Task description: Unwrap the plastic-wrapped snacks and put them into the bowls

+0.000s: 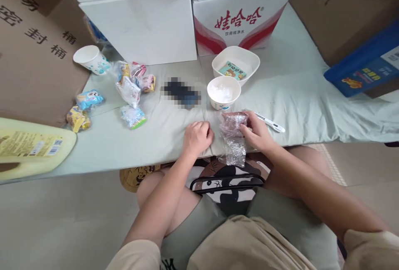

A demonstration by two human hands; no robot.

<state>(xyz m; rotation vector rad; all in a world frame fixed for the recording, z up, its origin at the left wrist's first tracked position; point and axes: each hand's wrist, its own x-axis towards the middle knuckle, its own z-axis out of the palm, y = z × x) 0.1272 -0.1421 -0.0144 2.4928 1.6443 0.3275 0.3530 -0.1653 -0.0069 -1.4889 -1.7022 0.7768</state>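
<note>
My right hand grips a flat brown item wrapped in clear plastic film at its right side. Loose film hangs from it over the front edge of the cloth-covered surface. My left hand rests on the cloth as a loose fist, with nothing seen in it. Just behind the wrapped item stands a small paper bowl with crumpled clear plastic inside. A larger white bowl behind it holds a small green printed packet. To the right of my right hand lies a white pen.
Several snack packets lie to the left, beside a tipped paper cup. A blurred dark object is at the middle. White boxes line the back. A yellow jug sits far left, a blue package far right.
</note>
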